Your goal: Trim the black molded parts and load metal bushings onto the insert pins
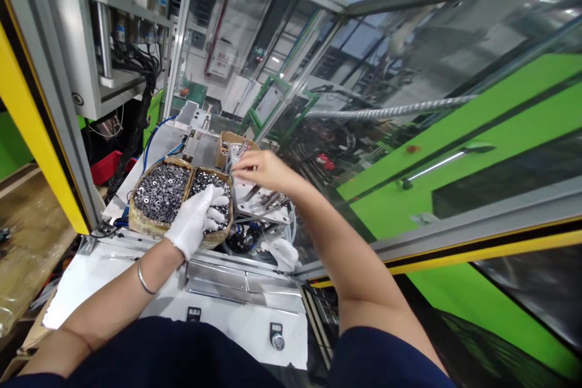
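My left hand (pixel 196 218), in a white glove, rests over a taped cardboard box (pixel 226 231) of small shiny metal parts (pixel 207 180). Its fingers are apart and lie on or just above the parts. Left of it, a second box (pixel 148 227) is full of small metal rings (pixel 162 191), like nuts or washers. My bare right hand (pixel 261 171) is over a metal fixture plate (pixel 254 194) with pins. Its fingertips are pinched together, and whatever is between them is too small or hidden to name.
Behind the fixture stands another cardboard box (pixel 226 140) with metal parts. A white cloth or glove (pixel 282 253) lies near the front right. Aluminium frame posts with yellow edging (pixel 43 112) flank the opening. A press unit (pixel 75 30) stands at left; transparent panels and a green machine are at right.
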Available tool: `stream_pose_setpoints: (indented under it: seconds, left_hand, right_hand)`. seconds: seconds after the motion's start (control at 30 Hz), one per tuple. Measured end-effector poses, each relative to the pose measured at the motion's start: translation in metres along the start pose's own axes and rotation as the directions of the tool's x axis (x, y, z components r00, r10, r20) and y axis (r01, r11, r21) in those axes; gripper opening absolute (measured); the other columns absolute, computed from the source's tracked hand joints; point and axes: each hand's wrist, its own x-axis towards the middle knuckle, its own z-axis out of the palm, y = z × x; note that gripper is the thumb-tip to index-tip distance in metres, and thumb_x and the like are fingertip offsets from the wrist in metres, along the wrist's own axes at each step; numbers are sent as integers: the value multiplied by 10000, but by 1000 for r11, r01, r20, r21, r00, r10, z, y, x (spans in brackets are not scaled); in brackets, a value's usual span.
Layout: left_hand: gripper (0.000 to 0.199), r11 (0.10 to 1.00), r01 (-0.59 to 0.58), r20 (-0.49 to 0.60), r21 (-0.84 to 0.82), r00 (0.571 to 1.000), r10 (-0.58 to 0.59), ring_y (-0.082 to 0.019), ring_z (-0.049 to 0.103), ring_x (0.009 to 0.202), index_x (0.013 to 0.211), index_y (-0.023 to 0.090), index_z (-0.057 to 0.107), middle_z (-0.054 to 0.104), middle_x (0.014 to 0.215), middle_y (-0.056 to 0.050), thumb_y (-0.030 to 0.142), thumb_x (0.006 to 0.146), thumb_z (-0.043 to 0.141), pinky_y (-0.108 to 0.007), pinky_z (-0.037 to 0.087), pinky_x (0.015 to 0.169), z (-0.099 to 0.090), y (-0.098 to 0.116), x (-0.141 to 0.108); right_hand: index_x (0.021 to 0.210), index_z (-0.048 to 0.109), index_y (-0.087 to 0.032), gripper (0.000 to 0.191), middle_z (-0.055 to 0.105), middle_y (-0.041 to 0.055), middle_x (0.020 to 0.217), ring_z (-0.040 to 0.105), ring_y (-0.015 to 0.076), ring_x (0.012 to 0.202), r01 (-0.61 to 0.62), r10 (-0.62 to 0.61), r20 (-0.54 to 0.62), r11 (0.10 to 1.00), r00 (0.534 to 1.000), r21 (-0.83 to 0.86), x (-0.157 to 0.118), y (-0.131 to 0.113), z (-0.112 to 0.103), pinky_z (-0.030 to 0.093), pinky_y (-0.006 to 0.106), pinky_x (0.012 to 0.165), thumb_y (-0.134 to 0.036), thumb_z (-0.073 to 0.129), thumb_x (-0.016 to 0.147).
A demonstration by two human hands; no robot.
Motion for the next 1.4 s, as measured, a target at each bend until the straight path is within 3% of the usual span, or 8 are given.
stream_pose_setpoints:
  seconds: [0.1,0.17,0.43,0.63,0.77,0.9,1.1,1.4]
  left_hand:
    - [336,991,-134,-13,24,991,134,-47,569,515,1004,119,673,694,847,-60,353,770,732,-128,406,412,-10,5,-2]
    - [337,981,-192,-34,14,981,192,-51,571,528,996,119,676,685,825,-51,348,755,735,-132,414,425,-17,6,-2]
    - [407,976,-199,-32,-93,980,197,-57,581,540,970,122,679,672,779,-31,371,669,796,-131,408,430,-29,5,-1]
    - [443,975,-164,-16,-151,986,164,-58,569,528,942,104,667,658,728,-22,334,605,838,-127,392,419,-27,13,-6]
    - [390,975,-147,-30,-164,989,144,-58,567,525,930,107,661,659,730,-23,306,637,824,-131,389,417,-26,18,-10]
    - [335,972,-177,-65,-156,983,169,-52,563,522,929,123,663,659,737,-17,302,680,796,-131,398,425,-26,20,-12]
    - [291,968,-184,-90,-170,981,171,-56,560,511,923,115,669,663,737,-26,282,707,769,-131,387,412,-26,20,-16]
    - [293,967,-189,-112,-173,979,172,-54,558,515,923,117,662,663,740,-23,290,713,770,-132,390,420,-25,22,-19]
  right_hand:
    - [868,787,-202,174,727,46,918,636,181,857,-339,351,-33,870,936,-358,8,54,-14,414,240,693,-185,625,808]
    - [929,786,-230,206,729,34,998,635,179,915,-373,433,33,811,901,-450,10,80,-15,405,227,687,-181,634,800]
    - [963,774,-235,209,720,22,980,628,140,902,-262,355,177,878,918,-401,6,113,-1,438,190,767,-205,655,794]
    - [991,770,-230,230,718,39,1039,634,169,951,-299,403,180,854,897,-426,5,109,-3,441,214,752,-209,655,793]
    - [1123,724,-244,351,720,35,1067,644,178,925,-368,393,-5,855,919,-365,2,82,-10,447,234,760,-228,652,780]
    - [1055,736,-240,291,735,46,1033,650,207,937,-373,341,-152,858,928,-352,-1,52,-16,441,260,758,-253,524,856]
    - [913,734,-187,293,736,99,992,656,212,908,-496,578,17,715,816,-492,3,51,-1,413,237,682,-117,464,819]
    - [906,723,-178,294,743,85,933,652,194,850,-463,534,40,766,845,-447,3,49,2,454,248,719,-83,458,822]
